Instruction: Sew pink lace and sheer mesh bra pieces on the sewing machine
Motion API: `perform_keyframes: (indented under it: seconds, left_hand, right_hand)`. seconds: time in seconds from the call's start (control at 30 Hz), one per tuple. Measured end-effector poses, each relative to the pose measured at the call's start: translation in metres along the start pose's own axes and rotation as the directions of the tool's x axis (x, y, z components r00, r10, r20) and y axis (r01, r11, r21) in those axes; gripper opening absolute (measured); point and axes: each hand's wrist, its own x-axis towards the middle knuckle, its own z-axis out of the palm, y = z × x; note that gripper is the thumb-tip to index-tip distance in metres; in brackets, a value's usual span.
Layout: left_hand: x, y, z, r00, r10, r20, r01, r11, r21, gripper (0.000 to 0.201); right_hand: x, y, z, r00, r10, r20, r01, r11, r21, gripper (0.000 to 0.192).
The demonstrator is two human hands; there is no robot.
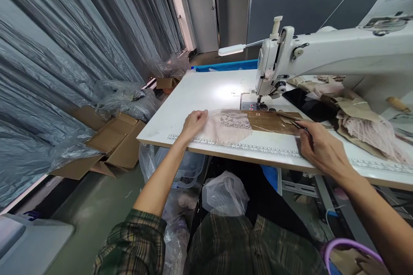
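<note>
My left hand [194,123] is closed on the left edge of a pale pink piece of fabric [214,126] with a lace panel. The fabric lies on the white sewing table, its right end against a brown taped strip [271,123]. My right hand [322,146] is closed around a slim dark pointed tool [297,124], whose kind I cannot make out; its tip points left over the strip. Just behind the fabric is the needle and presser foot [259,102] of the white sewing machine [332,47].
A printed ruler [274,151] runs along the table's front edge. Lace pieces with brown paper [364,124] lie at the right, under the machine arm. A lamp [231,50] hangs left of the machine head. Cardboard boxes [125,139] and plastic bags stand on the floor left.
</note>
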Motion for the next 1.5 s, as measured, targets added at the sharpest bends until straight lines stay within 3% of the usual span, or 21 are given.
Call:
perform_keyframes:
  seconds: [0.2,0.3,0.4,0.53,0.63,0.73,0.9,1.03,1.17,1.23,1.3,1.4,1.5]
  left_hand:
    - [0.009,0.007,0.006,0.995,0.034,0.091,-0.05,0.982,0.182,0.031]
    - [0.007,0.008,0.002,0.987,0.065,0.147,-0.091,0.979,0.18,0.025]
    - [0.005,0.009,-0.006,0.97,0.069,0.231,-0.075,0.997,0.016,0.028]
    - [0.004,0.011,-0.019,0.936,-0.007,0.352,0.113,0.953,-0.281,0.04]
    - [0.006,0.009,-0.024,0.905,-0.041,0.424,0.234,0.88,-0.413,0.059]
    - [0.005,0.007,-0.027,0.904,-0.058,0.424,0.263,0.856,-0.444,0.066]
    - [0.0,0.007,-0.028,0.911,-0.14,0.388,0.305,0.861,-0.406,0.056]
    - [-0.003,0.0,-0.025,0.909,-0.125,0.399,0.324,0.812,-0.485,0.065]
    - [-0.007,0.003,-0.02,0.933,-0.117,0.34,0.261,0.871,-0.417,0.078]
    - [-0.009,0.016,-0.017,0.943,-0.074,0.325,0.216,0.878,-0.426,0.078]
    - [-0.012,0.036,-0.014,0.941,-0.004,0.339,0.196,0.822,-0.534,0.068]
    - [-0.02,0.071,-0.01,0.904,0.073,0.421,0.256,0.696,-0.671,0.059]
    - [-0.033,0.1,-0.006,0.831,0.147,0.536,0.354,0.603,-0.715,0.057]
  right_hand:
    - [-0.001,0.005,0.003,0.998,-0.02,0.059,0.02,1.0,0.0,0.034]
    - [-0.002,0.008,0.004,0.996,-0.049,0.071,0.049,0.999,0.012,0.034]
    - [-0.002,0.01,0.004,0.996,-0.052,0.078,0.05,0.998,0.034,0.037]
    - [-0.001,0.01,0.005,0.994,-0.069,0.089,0.061,0.994,0.092,0.051]
    - [-0.001,0.013,0.008,0.991,-0.109,0.075,0.1,0.988,0.114,0.053]
    - [-0.002,0.016,0.012,0.99,-0.128,0.051,0.121,0.984,0.128,0.046]
    - [-0.002,0.02,0.016,0.988,-0.146,0.053,0.137,0.981,0.14,0.037]
    - [0.0,0.018,0.016,0.988,-0.143,0.056,0.134,0.982,0.135,0.038]
    - [0.006,0.005,0.01,0.997,-0.072,-0.041,0.079,0.969,0.235,0.037]
    - [0.012,-0.008,0.004,0.996,-0.005,-0.086,0.037,0.924,0.381,0.037]
    - [0.022,-0.026,0.0,1.0,0.018,-0.025,-0.001,0.832,0.554,0.046]
    - [0.039,-0.053,-0.003,0.982,0.037,0.187,-0.166,0.653,0.739,0.079]
    - [0.05,-0.079,-0.006,0.905,-0.056,0.422,-0.379,0.348,0.857,0.098]
